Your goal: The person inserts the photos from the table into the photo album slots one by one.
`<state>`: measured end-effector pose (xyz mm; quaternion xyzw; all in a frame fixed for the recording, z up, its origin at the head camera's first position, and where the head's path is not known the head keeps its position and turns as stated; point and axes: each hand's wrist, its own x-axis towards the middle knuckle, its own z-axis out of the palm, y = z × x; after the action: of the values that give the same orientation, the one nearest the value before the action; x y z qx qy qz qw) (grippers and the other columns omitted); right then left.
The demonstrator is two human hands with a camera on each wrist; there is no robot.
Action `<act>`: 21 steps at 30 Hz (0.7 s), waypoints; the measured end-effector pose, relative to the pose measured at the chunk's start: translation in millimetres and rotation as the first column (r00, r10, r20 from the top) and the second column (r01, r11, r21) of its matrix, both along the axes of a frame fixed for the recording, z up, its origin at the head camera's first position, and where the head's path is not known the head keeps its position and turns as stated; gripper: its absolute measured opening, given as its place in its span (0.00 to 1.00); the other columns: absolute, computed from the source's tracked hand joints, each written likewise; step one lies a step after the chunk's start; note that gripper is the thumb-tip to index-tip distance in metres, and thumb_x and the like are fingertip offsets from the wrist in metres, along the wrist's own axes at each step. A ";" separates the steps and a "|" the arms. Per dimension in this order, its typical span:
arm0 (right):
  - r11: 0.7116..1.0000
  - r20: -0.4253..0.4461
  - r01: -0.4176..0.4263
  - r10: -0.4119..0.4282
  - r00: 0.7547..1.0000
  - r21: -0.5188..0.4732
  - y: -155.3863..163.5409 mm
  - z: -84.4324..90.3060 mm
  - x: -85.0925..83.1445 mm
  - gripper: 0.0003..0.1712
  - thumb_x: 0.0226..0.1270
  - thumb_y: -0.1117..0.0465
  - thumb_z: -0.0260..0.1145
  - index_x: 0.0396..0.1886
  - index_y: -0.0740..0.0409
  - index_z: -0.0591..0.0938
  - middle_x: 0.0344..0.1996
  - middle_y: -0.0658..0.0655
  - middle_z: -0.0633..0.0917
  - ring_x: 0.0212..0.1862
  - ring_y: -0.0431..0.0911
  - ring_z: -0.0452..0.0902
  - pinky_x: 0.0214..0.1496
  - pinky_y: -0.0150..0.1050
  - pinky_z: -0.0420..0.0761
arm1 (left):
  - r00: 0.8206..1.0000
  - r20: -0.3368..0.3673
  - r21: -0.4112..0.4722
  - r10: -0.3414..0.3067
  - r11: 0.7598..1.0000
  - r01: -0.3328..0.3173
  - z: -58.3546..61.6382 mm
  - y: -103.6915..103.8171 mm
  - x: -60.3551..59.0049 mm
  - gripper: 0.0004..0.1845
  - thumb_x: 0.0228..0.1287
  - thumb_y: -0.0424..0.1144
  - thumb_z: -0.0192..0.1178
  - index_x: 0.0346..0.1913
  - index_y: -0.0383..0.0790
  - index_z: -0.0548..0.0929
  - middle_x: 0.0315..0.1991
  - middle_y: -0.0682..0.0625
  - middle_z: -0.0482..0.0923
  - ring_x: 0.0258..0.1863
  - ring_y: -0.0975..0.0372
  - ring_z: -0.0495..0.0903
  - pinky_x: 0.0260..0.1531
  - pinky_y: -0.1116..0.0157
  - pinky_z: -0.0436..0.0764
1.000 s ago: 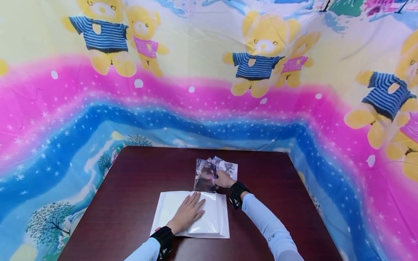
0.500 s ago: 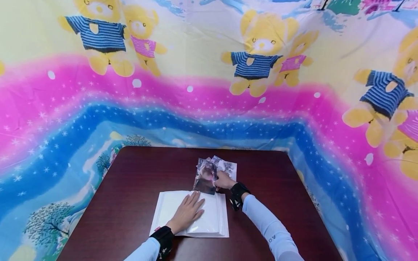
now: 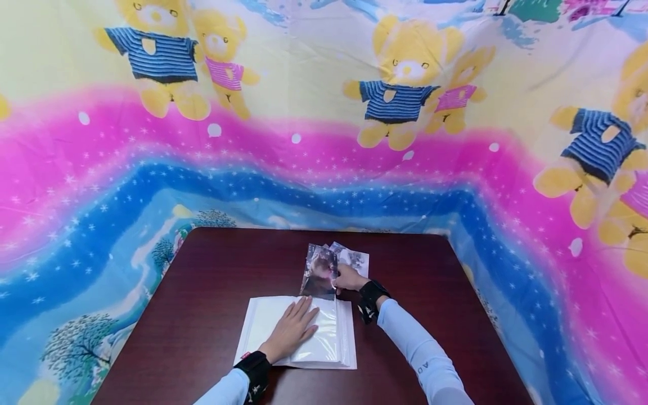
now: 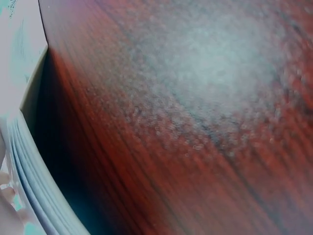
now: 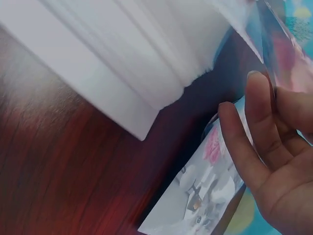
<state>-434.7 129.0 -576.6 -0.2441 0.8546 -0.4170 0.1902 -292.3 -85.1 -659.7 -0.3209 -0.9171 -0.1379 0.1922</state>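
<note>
We take the white album (image 3: 296, 333) on the dark table (image 3: 202, 292) as our landmark. It lies open and flat near the table's front edge. On its left page we see the left hand (image 3: 292, 331) resting palm down, fingers straight and spread, gripping nothing; it has not moved from where it lay a second ago. At the album's far edge, toward the right corner, the right hand (image 3: 347, 278) pinches a photo (image 3: 319, 272) by its side and holds it upright, its lower edge touching the album's top sleeve. Compared with half a second ago, the photo stands a shade lower against that edge. Just beyond the album, behind the right hand, more loose photos (image 3: 354, 259) lie on the table, unchanged.
</note>
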 end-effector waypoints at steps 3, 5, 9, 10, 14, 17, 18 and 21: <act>0.999 -0.026 0.008 -0.007 1.000 0.042 0.5 -0.2 1.7 0.08 0.55 0.80 0.58 0.32 0.68 0.77 0.23 0.59 0.81 0.23 0.61 0.84 0.31 0.54 0.85 | 1.000 0.025 -0.007 0.000 1.000 0.000 0.2 0.9 0.2 0.26 0.73 0.46 0.54 0.67 0.35 0.74 0.70 0.31 0.63 0.70 0.42 0.61 0.66 0.43 0.62; 0.998 -0.036 0.019 -0.016 0.999 0.060 0.0 0.5 2.9 0.05 0.54 0.78 0.57 0.30 0.69 0.76 0.22 0.60 0.81 0.24 0.61 0.84 0.31 0.52 0.85 | 1.000 0.028 -0.014 0.002 1.000 -0.002 0.7 1.3 0.0 0.26 0.73 0.46 0.55 0.67 0.36 0.74 0.70 0.31 0.63 0.70 0.42 0.61 0.66 0.43 0.62; 0.998 0.030 0.055 -0.054 0.998 -0.013 -2.5 -0.1 5.0 0.05 0.59 0.73 0.61 0.35 0.72 0.78 0.26 0.62 0.84 0.26 0.64 0.83 0.33 0.51 0.85 | 1.000 0.014 -0.027 0.001 1.000 0.000 1.9 1.1 -1.0 0.25 0.72 0.45 0.55 0.66 0.35 0.74 0.69 0.30 0.64 0.69 0.41 0.63 0.65 0.43 0.63; 0.998 0.056 0.049 -0.047 0.997 -0.039 -3.3 -1.1 6.0 0.06 0.61 0.71 0.62 0.36 0.73 0.78 0.26 0.64 0.83 0.27 0.66 0.82 0.35 0.53 0.85 | 1.000 0.017 -0.028 0.001 1.000 -0.001 3.1 1.2 -0.7 0.25 0.72 0.45 0.56 0.66 0.35 0.74 0.69 0.30 0.64 0.69 0.41 0.63 0.65 0.43 0.63; 0.995 0.092 0.036 -0.027 0.995 -0.096 -4.8 -11.8 12.8 0.12 0.71 0.65 0.62 0.30 0.70 0.77 0.20 0.61 0.79 0.23 0.62 0.77 0.30 0.51 0.82 | 0.999 0.041 -0.022 -0.004 1.000 0.005 10.0 1.9 1.4 0.24 0.72 0.44 0.57 0.66 0.34 0.75 0.68 0.30 0.65 0.69 0.41 0.64 0.64 0.43 0.64; 0.994 0.105 0.055 -0.045 0.993 -0.091 -3.9 -20.1 16.5 0.17 0.75 0.63 0.59 0.23 0.63 0.73 0.15 0.53 0.71 0.19 0.48 0.70 0.24 0.40 0.73 | 0.999 0.048 -0.011 -0.006 1.000 0.006 12.0 2.3 2.0 0.24 0.72 0.43 0.57 0.65 0.33 0.75 0.67 0.30 0.66 0.68 0.40 0.65 0.63 0.43 0.65; 0.993 0.111 0.065 -0.054 0.992 -0.097 -3.0 -20.7 17.3 0.16 0.74 0.63 0.59 0.23 0.62 0.72 0.16 0.50 0.70 0.19 0.44 0.68 0.23 0.38 0.71 | 0.999 0.045 -0.008 -0.005 1.000 0.006 11.3 2.2 1.8 0.24 0.71 0.43 0.57 0.65 0.33 0.75 0.67 0.30 0.66 0.68 0.40 0.65 0.63 0.43 0.65; 0.990 0.148 0.075 -0.057 0.987 -0.120 0.6 -20.3 15.6 0.17 0.72 0.62 0.60 0.21 0.58 0.72 0.16 0.49 0.71 0.19 0.42 0.67 0.22 0.37 0.70 | 0.999 0.046 -0.016 0.005 1.000 -0.004 9.3 2.1 1.2 0.25 0.72 0.44 0.56 0.65 0.33 0.75 0.68 0.30 0.65 0.68 0.40 0.64 0.64 0.43 0.64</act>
<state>-419.1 129.6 -596.8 -0.1964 0.8185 -0.4923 0.2217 -291.1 -83.0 -650.4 -0.3171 -0.9231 -0.1377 0.1687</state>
